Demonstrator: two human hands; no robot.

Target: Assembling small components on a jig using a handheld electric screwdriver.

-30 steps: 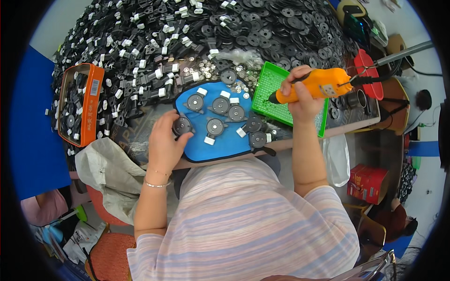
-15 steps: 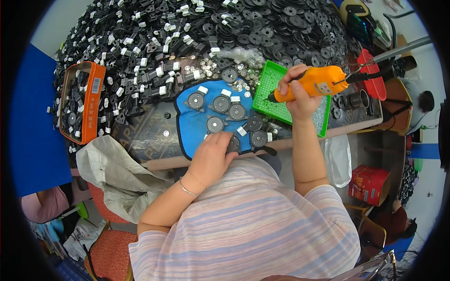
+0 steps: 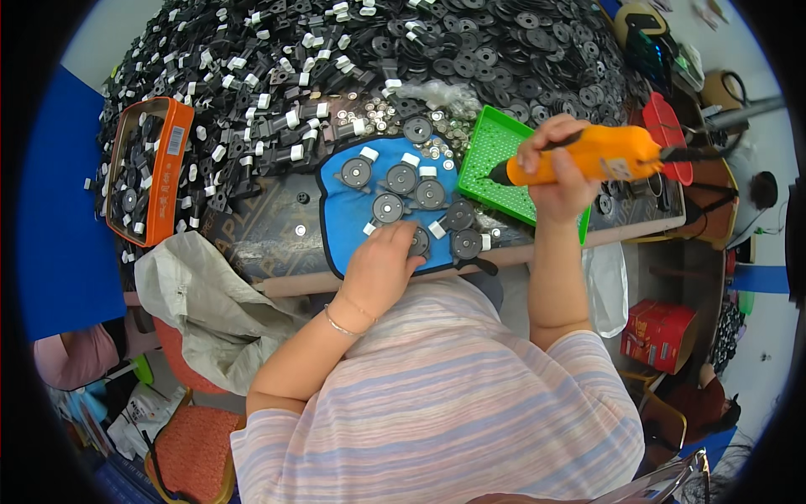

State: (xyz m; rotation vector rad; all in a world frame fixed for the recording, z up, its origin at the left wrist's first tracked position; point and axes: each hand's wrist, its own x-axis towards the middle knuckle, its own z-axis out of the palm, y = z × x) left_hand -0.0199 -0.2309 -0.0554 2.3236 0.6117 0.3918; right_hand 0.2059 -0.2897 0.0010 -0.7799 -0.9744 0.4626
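My right hand (image 3: 558, 172) is wrapped round an orange electric screwdriver (image 3: 617, 154). Its dark tip points left, over a shallow green perforated tray (image 3: 477, 134) whose small contents I cannot make out. On a blue cloth mat (image 3: 340, 227) lie several black disc assemblies with white tabs, among them one disc assembly (image 3: 400, 177) near the mat's middle. My left hand (image 3: 379, 270) rests at the mat's near edge, fingers together and thumb apart, gripping another black disc assembly (image 3: 419, 243) that is partly covered by the fingers.
A large heap of black parts with white ends (image 3: 277, 109) and loose black discs (image 3: 504, 50) covers the table's far side. Small silver round pieces (image 3: 382, 113) lie beyond the mat. An orange-rimmed box (image 3: 172, 181) stands left, a red basket (image 3: 667, 134) right.
My right hand and the screwdriver have shifted slightly right, with the tip still over the green tray. My left hand stays at the same disc assembly, moved a little, uncovering more of it.
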